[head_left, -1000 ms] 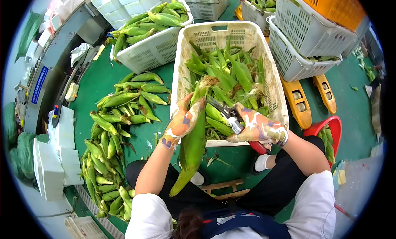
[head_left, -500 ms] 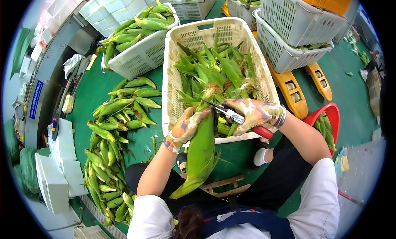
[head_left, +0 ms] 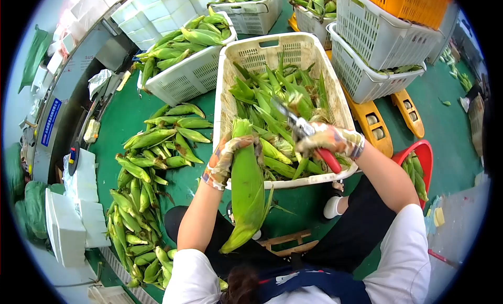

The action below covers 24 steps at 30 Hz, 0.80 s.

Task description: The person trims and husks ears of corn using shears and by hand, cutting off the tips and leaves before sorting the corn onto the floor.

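Note:
My left hand (head_left: 225, 160), in a patterned glove, is wrapped round a green ear of corn (head_left: 246, 186) in its husk. The ear's trimmed, blunt end points up toward the crate, and its tapered tip hangs down over my lap. In my gloved right hand (head_left: 332, 140) is a pair of pruning shears (head_left: 329, 160) with a red handle, its blades blurred and pointing up and left, apart from the ear. Below both hands, husk leaves and cut stalk ends (head_left: 272, 102) fill much of a dirty white crate (head_left: 224, 89).
A long pile of husked-on corn (head_left: 137, 199) lies on the green floor at left. Behind it stands a tilted white crate (head_left: 181, 76) of corn. Stacked crates (head_left: 374, 76) sit on a yellow pallet jack (head_left: 369, 120) at right, near a red bucket (head_left: 427, 165) holding corn.
The leafy stalk end has come off the corn ear, leaving it blunt. My left hand has shifted left with the ear, and the shears have swung up and away from it.

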{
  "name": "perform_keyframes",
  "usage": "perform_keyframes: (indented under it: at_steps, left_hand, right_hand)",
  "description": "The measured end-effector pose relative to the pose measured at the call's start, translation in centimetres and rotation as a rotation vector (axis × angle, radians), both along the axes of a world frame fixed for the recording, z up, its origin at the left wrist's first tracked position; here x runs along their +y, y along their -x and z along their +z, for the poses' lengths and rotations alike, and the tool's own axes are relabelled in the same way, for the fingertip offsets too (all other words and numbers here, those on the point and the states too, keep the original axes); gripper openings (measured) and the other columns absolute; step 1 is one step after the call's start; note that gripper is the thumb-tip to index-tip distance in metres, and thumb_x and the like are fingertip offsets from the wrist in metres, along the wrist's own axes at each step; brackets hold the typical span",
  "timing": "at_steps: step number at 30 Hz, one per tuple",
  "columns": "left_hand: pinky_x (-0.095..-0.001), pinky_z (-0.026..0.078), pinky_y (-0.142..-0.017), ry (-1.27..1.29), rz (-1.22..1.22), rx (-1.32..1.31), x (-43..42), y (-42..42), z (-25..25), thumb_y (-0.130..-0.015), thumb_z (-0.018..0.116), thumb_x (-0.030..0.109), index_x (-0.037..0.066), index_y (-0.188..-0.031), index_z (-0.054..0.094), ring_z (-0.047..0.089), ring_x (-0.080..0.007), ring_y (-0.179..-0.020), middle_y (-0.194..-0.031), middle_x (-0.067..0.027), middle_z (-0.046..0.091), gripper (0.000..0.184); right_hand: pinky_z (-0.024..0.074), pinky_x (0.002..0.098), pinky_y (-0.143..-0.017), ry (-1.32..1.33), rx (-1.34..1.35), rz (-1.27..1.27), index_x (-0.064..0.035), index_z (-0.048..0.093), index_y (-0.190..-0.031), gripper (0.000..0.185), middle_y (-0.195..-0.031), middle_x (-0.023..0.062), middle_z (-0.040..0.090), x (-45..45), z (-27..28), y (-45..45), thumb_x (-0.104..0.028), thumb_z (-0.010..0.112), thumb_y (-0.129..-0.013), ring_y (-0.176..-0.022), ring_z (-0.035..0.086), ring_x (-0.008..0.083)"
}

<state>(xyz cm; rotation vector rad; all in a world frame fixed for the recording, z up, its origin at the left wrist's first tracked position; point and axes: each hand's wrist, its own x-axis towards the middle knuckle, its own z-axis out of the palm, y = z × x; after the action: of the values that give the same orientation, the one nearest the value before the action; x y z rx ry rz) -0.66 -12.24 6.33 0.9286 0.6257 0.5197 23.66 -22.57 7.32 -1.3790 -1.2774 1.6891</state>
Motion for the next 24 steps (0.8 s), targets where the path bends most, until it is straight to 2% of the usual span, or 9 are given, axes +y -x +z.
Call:
perform_keyframes:
  at_steps: [4,7,10,12,13,16,18,21,24]
  left_hand:
    - [-0.0382,0.045,-0.058,0.136,-0.085,-0.137,-0.7,-0.5,0.2,-0.071,0.057,0.015,-0.001,-0.093,0.051,0.052,-0.0274,-0.061,-0.073,-0.0126,0.053,0.028]
    - [-0.037,0.042,-0.053,0.19,-0.177,-0.184,-1.4,-1.4,-0.1,-0.07,0.058,0.026,0.002,-0.085,0.051,0.049,-0.0251,-0.055,-0.065,-0.0096,0.049,0.029]
    - [-0.0353,0.04,-0.052,0.289,-0.276,-0.275,-2.3,-2.1,-0.5,-0.069,0.058,0.034,0.005,-0.081,0.051,0.048,-0.0226,-0.052,-0.062,-0.0069,0.047,0.032]
    - [-0.0344,0.04,-0.052,0.325,-0.315,-0.344,-2.4,-2.6,-0.3,-0.069,0.058,0.037,0.007,-0.081,0.051,0.048,-0.0217,-0.051,-0.06,-0.005,0.046,0.033]
    - [-0.0347,0.042,-0.053,0.334,-0.278,-0.344,-2.2,-2.7,0.0,-0.07,0.057,0.036,0.006,-0.081,0.051,0.049,-0.022,-0.052,-0.061,-0.006,0.046,0.033]
    - [-0.036,0.044,-0.057,0.025,-0.124,-0.146,-1.0,-2.6,0.7,-0.072,0.057,0.033,0.004,-0.083,0.051,0.052,-0.0239,-0.058,-0.065,-0.0089,0.05,0.031]
    - [-0.0369,0.048,-0.057,-0.126,0.114,-0.044,1.8,-1.9,0.2,-0.077,0.054,0.028,0.003,-0.083,0.051,0.055,-0.0261,-0.059,-0.067,-0.0114,0.055,0.026]
    - [-0.0359,0.049,-0.052,-0.167,0.513,-0.016,7.1,0.1,0.3,-0.085,0.049,0.025,0.003,-0.085,0.054,0.058,-0.0261,-0.059,-0.07,-0.0161,0.059,0.022]
    - [-0.0372,0.049,-0.056,-0.239,0.876,-0.143,10.5,2.1,0.5,-0.086,0.046,0.026,0.004,-0.093,0.05,0.057,-0.0257,-0.06,-0.068,-0.0146,0.058,0.023]
  right_hand:
    - [0.0409,0.0264,-0.066,-0.154,-0.302,0.241,-0.004,0.053,-0.093,0.043,-0.075,0.0017,0.053,0.0,-1.4,0.8,-0.036,0.071,-0.071,-0.072,0.048,0.0133]
    - [0.0399,0.026,-0.063,-0.255,0.065,0.379,-0.0015,0.053,-0.084,0.03,-0.075,0.0007,0.051,0.7,-3.1,0.7,-0.021,0.072,-0.073,-0.07,0.045,0.0113]
    - [0.0456,0.0256,-0.056,-0.354,0.183,0.448,-0.0002,0.06,-0.084,0.021,-0.069,0.0055,0.058,1.9,-3.4,-0.9,-0.018,0.068,-0.076,-0.064,0.056,0.0129]
    - [0.0426,0.0241,-0.044,0.058,0.194,0.209,-0.0014,0.062,-0.076,0.019,-0.063,0.0055,0.058,1.2,0.5,0.1,-0.019,0.069,-0.074,-0.047,0.053,0.012]
    - [0.0449,0.0234,-0.046,-0.194,0.097,0.158,-0.002,0.061,-0.076,0.019,-0.063,0.0051,0.059,1.8,-0.1,0.6,-0.019,0.069,-0.072,-0.05,0.054,0.0109]
    - [0.0446,0.0249,-0.05,0.006,0.383,-0.344,-0.0036,0.062,-0.087,0.022,-0.07,0.0036,0.058,2.8,-1.6,0.3,-0.022,0.066,-0.076,-0.057,0.052,0.0113]
    - [0.0453,0.0241,-0.056,-0.338,0.063,-0.18,-0.0018,0.06,-0.091,0.027,-0.077,0.0039,0.057,1.6,-1.0,-1.0,-0.025,0.065,-0.079,-0.065,0.053,0.0108]
    - [0.047,0.0277,-0.063,-0.144,-0.088,-0.123,-0.0015,0.047,-0.112,0.047,-0.084,0.006,0.057,-0.4,0.4,1.5,-0.028,0.066,-0.078,-0.069,0.054,0.0141]
    - [0.0474,0.0288,-0.069,-0.146,-0.298,-0.019,-0.0032,0.047,-0.1,0.054,-0.085,0.0069,0.054,-3.5,0.3,5.0,-0.036,0.075,-0.068,-0.077,0.052,0.015]
